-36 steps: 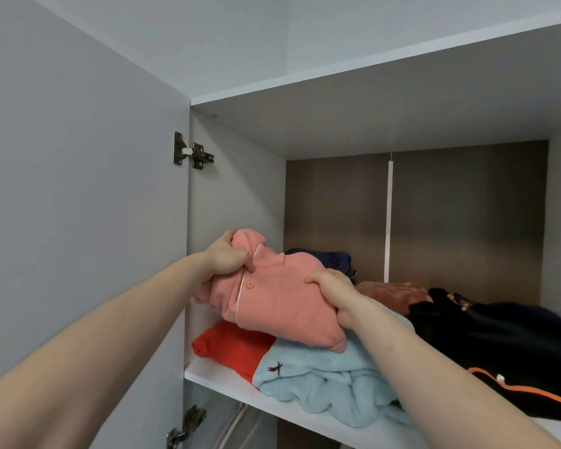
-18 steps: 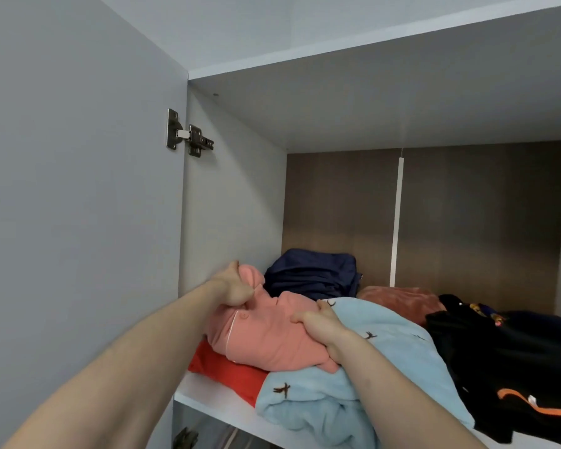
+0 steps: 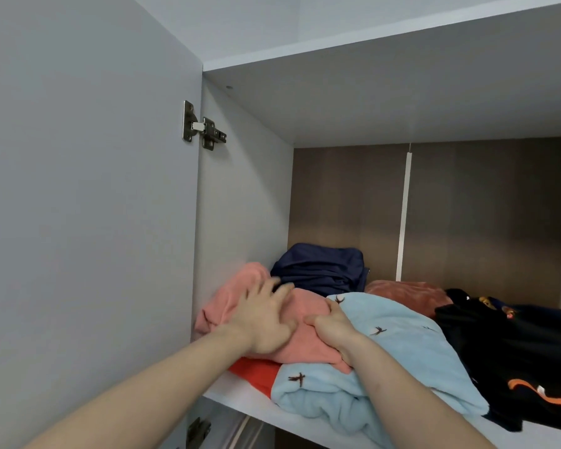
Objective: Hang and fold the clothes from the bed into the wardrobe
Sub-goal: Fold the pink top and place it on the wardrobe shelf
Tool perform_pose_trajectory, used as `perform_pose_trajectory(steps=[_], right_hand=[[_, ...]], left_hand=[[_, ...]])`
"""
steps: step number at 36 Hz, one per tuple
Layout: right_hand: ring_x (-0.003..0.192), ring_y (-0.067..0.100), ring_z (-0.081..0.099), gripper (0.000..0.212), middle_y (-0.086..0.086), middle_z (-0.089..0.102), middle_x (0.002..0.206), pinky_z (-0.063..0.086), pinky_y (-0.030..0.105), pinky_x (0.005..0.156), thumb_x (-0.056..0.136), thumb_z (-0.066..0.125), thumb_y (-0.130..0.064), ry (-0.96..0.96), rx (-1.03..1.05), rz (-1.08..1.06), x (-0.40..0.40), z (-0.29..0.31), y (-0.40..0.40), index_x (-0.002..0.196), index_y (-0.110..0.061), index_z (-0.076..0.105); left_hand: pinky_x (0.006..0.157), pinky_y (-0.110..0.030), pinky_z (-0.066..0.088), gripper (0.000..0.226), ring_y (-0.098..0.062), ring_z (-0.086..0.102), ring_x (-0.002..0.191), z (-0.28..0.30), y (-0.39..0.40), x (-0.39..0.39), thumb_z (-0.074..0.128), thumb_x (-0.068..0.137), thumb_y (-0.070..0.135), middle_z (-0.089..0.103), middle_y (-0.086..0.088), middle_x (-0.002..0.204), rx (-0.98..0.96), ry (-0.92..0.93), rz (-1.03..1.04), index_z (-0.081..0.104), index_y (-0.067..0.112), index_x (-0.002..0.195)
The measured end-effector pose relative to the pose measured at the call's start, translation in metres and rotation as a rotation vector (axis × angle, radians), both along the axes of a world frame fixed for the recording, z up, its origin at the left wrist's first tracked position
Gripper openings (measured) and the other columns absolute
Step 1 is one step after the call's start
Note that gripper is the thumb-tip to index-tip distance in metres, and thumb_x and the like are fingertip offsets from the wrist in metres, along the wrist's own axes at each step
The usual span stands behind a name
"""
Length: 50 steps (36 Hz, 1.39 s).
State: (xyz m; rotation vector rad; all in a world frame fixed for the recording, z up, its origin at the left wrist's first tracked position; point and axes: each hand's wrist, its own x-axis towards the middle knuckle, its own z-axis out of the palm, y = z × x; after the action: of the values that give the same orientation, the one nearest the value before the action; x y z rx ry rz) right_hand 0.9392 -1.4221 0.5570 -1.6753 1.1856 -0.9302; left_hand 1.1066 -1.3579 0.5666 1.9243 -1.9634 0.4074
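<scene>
Left hand (image 3: pixel 266 319) lets go and now presses flat on the folded pink top (image 3: pixel 308 322), lowered onto the wardrobe shelf (image 3: pixel 240 393) stack, while right hand's (image 3: pixel 331 328) grip still pinches it — placement nearly done.

Six folded garments (image 3: pixel 308 335) lie on one wardrobe shelf (image 3: pixel 240 395); two door hinges (image 3: pixel 203 128); two hands (image 3: pixel 266 319).

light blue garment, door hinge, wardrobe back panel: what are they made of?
Light blue garment: soft fleece or plush by its fuzzy, matte nap. Door hinge: shiny silvery metal, likely plated steel. Wardrobe back panel: brown wood-look board, faint vertical grain, probably laminate.
</scene>
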Motion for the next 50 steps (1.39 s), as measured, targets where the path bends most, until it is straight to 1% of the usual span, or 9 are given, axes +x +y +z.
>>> perform_pose_trajectory(steps=[5,10,16,26,30,36,42,47,50], right_hand=[[0.11,0.014,0.057,0.077,-0.003,0.054,0.135,0.048,0.023,0.084,0.089,0.072,-0.031,0.004,-0.045,0.019,-0.011,0.015,0.017,0.154,-0.018,0.034],[0.134,0.016,0.046,0.066,-0.008,0.043,0.147,0.04,0.031,0.098,0.086,0.062,-0.061,0.368,-0.521,-0.186,-0.053,0.015,0.031,0.145,-0.036,0.045],[0.147,0.018,0.032,0.069,-0.005,0.038,0.158,0.02,0.039,0.122,0.094,0.036,-0.071,0.821,-0.489,-0.286,-0.102,-0.022,0.037,0.154,-0.035,0.037],[0.147,0.018,0.031,0.067,-0.005,0.043,0.156,0.014,0.042,0.124,0.096,0.032,-0.069,0.83,-0.479,-0.342,-0.099,-0.031,0.046,0.152,-0.034,0.04],[0.139,0.02,0.042,0.065,-0.002,0.052,0.146,0.024,0.04,0.118,0.094,0.033,-0.068,0.86,-0.471,-0.373,-0.103,-0.03,0.05,0.146,-0.032,0.048],[0.134,0.021,0.048,0.068,-0.002,0.053,0.145,0.036,0.035,0.111,0.089,0.048,-0.068,0.759,-0.397,-0.292,-0.113,-0.008,0.059,0.144,-0.029,0.052],[0.119,0.017,0.051,0.04,-0.01,0.056,0.125,0.047,0.035,0.096,0.087,0.065,-0.045,0.439,-0.888,-0.569,-0.181,0.056,0.056,0.124,-0.031,0.06],[0.137,0.027,0.045,0.078,0.001,0.047,0.151,0.036,0.041,0.113,0.088,0.059,-0.066,0.822,-0.513,-0.507,-0.249,0.054,0.041,0.153,-0.028,0.038],[0.141,0.026,0.041,0.067,-0.006,0.036,0.159,0.036,0.039,0.114,0.089,0.056,-0.068,0.961,-0.324,-0.371,-0.27,0.016,0.039,0.148,-0.037,0.047]], left_hand=[[0.125,-0.044,0.0,0.078,-0.023,0.013,0.155,-0.037,-0.001,0.01,0.023,0.088,0.079,0.021,0.009,0.167,0.19,0.207,0.013,0.023,0.042,0.157],[0.124,-0.037,0.013,0.083,-0.017,0.021,0.153,-0.035,0.0,0.025,0.033,0.078,0.084,0.027,0.011,0.165,0.229,0.417,-0.051,0.035,0.046,0.152],[0.121,-0.033,0.014,0.074,-0.016,0.023,0.152,-0.022,-0.004,0.025,0.05,0.082,0.076,0.026,0.014,0.165,0.296,0.482,-0.095,0.042,0.045,0.149],[0.115,-0.069,0.003,0.083,-0.028,0.03,0.146,-0.01,-0.002,-0.012,0.02,0.075,0.077,0.036,0.007,0.156,0.051,0.153,0.04,0.043,0.04,0.146],[0.119,-0.062,-0.01,0.096,-0.037,0.001,0.155,-0.023,-0.004,0.004,0.024,0.076,0.092,0.01,0.001,0.17,0.28,0.298,0.149,0.019,0.042,0.159],[0.124,-0.052,0.01,0.128,-0.033,0.018,0.153,-0.011,-0.001,0.01,0.028,0.051,0.105,0.018,0.0,0.169,0.432,0.373,0.096,0.021,0.038,0.16],[0.124,-0.05,0.016,0.132,-0.031,0.025,0.151,-0.012,-0.006,0.011,0.038,0.048,0.107,0.023,0.003,0.167,0.416,0.404,0.062,0.029,0.035,0.158],[0.122,-0.05,0.018,0.13,-0.029,0.028,0.15,-0.013,-0.009,0.011,0.04,0.047,0.107,0.027,0.006,0.165,0.41,0.443,0.047,0.032,0.037,0.156],[0.115,-0.049,0.025,0.107,-0.026,0.036,0.145,-0.012,-0.006,-0.002,0.043,0.064,0.095,0.036,0.007,0.16,0.258,0.365,0.098,0.036,0.038,0.153]])
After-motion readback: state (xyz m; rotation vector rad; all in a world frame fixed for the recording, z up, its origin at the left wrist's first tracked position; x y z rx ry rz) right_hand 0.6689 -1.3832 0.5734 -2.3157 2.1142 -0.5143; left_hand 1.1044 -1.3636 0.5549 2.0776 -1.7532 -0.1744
